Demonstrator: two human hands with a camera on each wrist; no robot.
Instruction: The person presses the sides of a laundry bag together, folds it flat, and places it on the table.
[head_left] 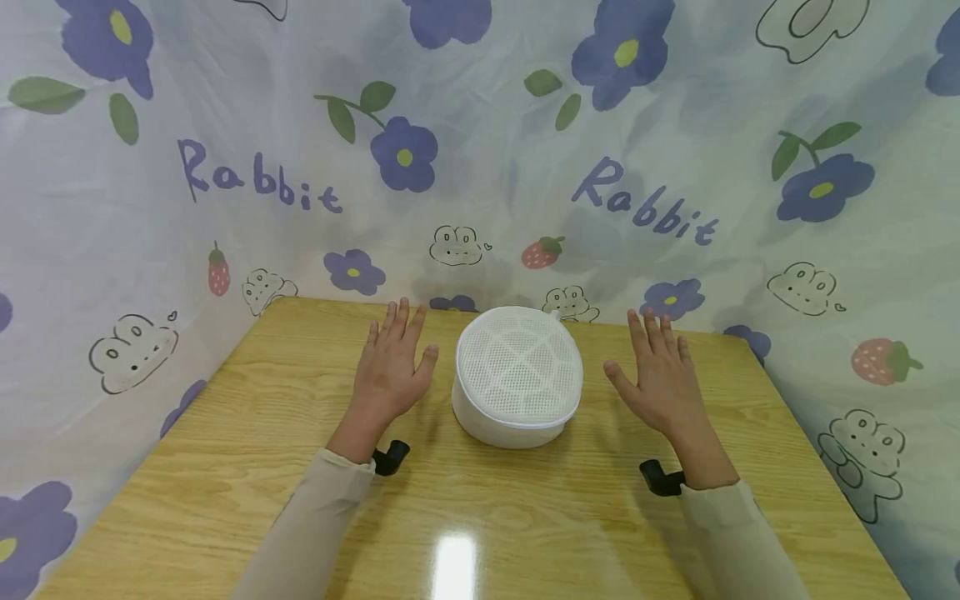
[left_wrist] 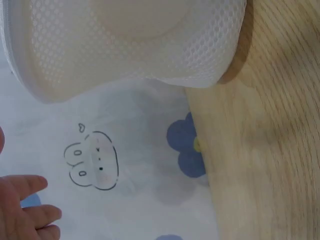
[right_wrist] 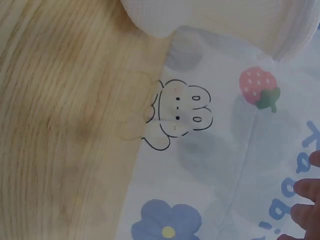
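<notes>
A round white mesh bag [head_left: 519, 375] stands on a wooden bench [head_left: 517, 504], its mesh lid facing up and a small pale tab [head_left: 556, 314] showing at its far right edge, as a person's left hand [head_left: 390, 375] and right hand [head_left: 663, 379] flank it. Each hand is just beside the bag, one to its left and one to its right, with a visible gap between thumb and wall; neither touches it. The fingers [head_left: 401, 323] of both hands are straight, pointing past the bag toward its far side, thumbs spread wide toward it, and they hold nothing; whether the palms rest on the surface cannot be told. Behind the bag hangs a cloth [head_left: 495, 200] printed with flowers, rabbits and strawberries, and on its near side two black clips [head_left: 392, 458] show at the wrists, below pale sleeves [head_left: 307, 525]. The step in hand reads as a pause, the bag set down and untouched; whether work is beginning or finished, these views cannot settle. Taking hold of the bag would call for both hands to close inward on its sides, and lightly, since the wavy wall in the left wrist view suggests soft mesh that could buckle.
</notes>
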